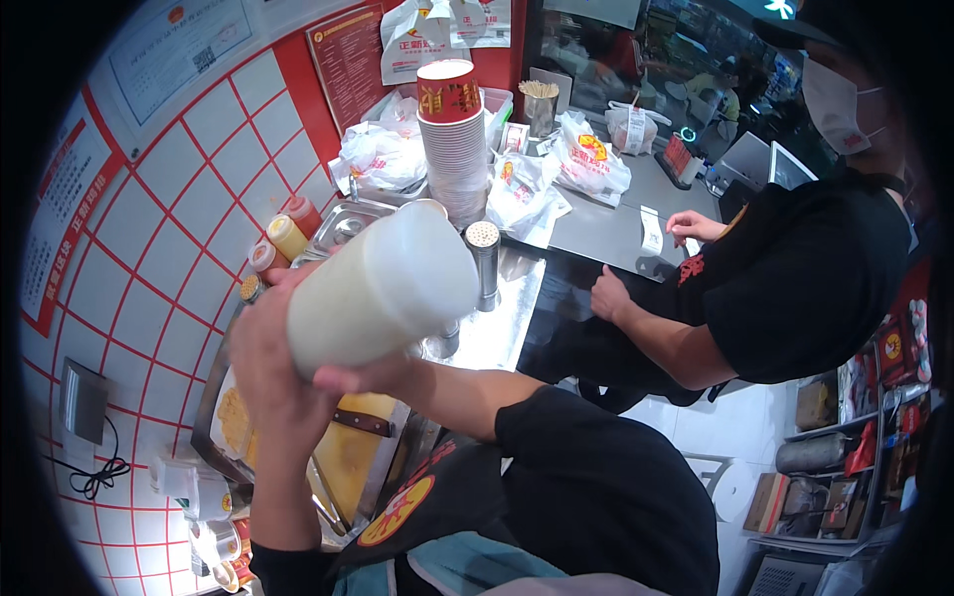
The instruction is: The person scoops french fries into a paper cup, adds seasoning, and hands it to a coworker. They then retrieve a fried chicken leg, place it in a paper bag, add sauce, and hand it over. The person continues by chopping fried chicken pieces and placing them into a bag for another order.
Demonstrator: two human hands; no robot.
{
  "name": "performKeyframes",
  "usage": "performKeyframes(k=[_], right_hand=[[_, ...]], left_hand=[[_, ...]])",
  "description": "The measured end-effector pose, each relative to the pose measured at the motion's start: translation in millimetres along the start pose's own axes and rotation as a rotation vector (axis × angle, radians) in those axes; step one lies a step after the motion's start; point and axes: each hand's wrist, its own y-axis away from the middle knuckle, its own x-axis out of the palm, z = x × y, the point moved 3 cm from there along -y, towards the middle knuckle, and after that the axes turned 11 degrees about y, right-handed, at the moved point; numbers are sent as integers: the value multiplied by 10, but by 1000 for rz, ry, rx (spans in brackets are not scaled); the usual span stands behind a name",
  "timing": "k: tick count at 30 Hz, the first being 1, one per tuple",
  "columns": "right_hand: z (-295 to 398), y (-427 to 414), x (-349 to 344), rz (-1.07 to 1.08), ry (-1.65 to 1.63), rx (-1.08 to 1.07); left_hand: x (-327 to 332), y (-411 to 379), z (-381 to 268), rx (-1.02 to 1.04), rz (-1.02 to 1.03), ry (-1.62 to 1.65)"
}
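Note:
A large translucent plastic bottle (350, 298) with pale contents is held tilted, its broad, whitish end up and to the right. My left hand (272, 350) grips its lower left side. My right hand (365, 375) supports it from below; the bottle hides some of the fingers. Beneath my hands lie a yellow cutting board (350, 465), a knife with a brown riveted handle (363, 422), metal tongs (326, 488) and flat breaded food pieces (232, 413). A metal shaker with a perforated lid (486, 261) stands to the right of the bottle.
Squeeze bottles (286, 235) and a metal tray (350, 223) stand by the tiled wall. Beyond are stacked paper tubs (451, 141) and plastic bags (592, 160). A masked co-worker (790, 276) stands at the counter on the right, one hand near a paper slip (651, 229).

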Motion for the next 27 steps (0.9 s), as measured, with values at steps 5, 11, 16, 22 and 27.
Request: performKeyframes(k=[5,11,16,22,27], right_hand=[[456,-251,166,190,113,-306],[736,-24,111,518,631,128],[-356,396,162,78,185,387],[-1531,751,998,89,48,719],[-1652,439,1770,373,90,6]], left_hand=[[-255,31,-189,164,-96,17],[-268,-91,-455,74,51,422],[-251,-115,-928,463,-351,36],[-894,1236,915,-585,-369,287],[-1235,1722,1370,-490,-524,59]])
